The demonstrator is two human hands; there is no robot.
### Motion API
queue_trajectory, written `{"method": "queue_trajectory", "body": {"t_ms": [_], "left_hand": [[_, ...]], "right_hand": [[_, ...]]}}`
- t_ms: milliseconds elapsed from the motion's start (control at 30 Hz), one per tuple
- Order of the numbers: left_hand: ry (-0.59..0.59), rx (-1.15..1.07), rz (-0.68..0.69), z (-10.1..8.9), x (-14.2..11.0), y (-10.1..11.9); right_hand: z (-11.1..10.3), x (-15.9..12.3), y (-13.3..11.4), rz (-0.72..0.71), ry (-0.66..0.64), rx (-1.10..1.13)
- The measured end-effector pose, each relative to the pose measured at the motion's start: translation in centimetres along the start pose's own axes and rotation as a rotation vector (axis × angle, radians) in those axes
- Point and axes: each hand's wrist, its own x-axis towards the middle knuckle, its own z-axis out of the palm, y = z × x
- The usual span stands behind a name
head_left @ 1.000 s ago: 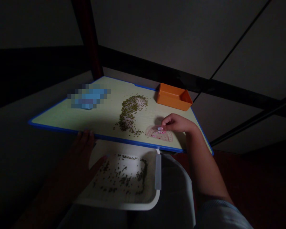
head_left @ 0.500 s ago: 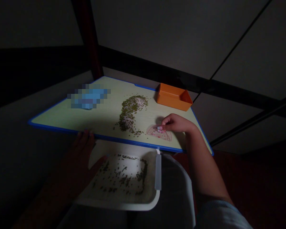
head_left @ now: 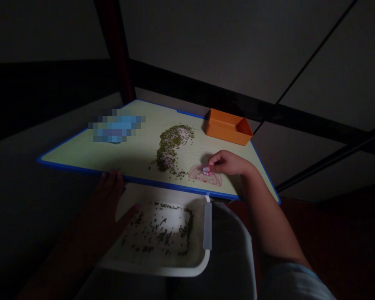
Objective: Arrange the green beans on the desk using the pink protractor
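Note:
My right hand [head_left: 226,162] pinches a clear pink half-round protractor [head_left: 206,176] that lies flat on the blue-edged table [head_left: 90,150], just right of a curved heap of small green beans [head_left: 170,146]. My left hand [head_left: 111,196] holds the left rim of a white tray [head_left: 175,266] below the table's front edge. Several scattered green beans [head_left: 159,233] lie in the tray.
An orange box [head_left: 228,127] stands at the table's far right corner. A blurred blue patch [head_left: 115,125] lies at the far left of the table. The room around is dark, with a dark post [head_left: 115,50] behind the table.
My right hand has slid the protractor a little to the left, toward the beans. My left hand and the tray have stayed still.

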Motion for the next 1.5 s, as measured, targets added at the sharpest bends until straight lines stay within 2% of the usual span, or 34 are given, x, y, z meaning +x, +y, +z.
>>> {"method": "queue_trajectory", "body": {"t_ms": [233,600,767,1167,1333,1500], "left_hand": [[-0.022,0.002,-0.015,-0.1,0.2,0.1],[-0.039,-0.029,-0.046,-0.6,0.2,0.5],[-0.03,-0.027,-0.032,-0.4,0.2,0.4],[0.008,-0.012,-0.004,-0.1,0.1,0.1],[0.022,-0.01,0.002,0.0,0.0,0.0],[0.007,-0.003,0.011,-0.2,0.2,0.2]], "right_hand": [[0.0,0.2,0.0,0.024,0.062,-0.082],[0.6,0.9,-0.4,0.004,0.155,-0.058],[0.6,1.0,-0.3,-0.055,0.123,-0.021],[0.1,0.4,-0.2,-0.047,-0.056,0.065],[0.1,0.3,-0.1,-0.047,-0.047,0.053],[0.1,0.4,-0.2,-0.041,0.028,0.019]]}}
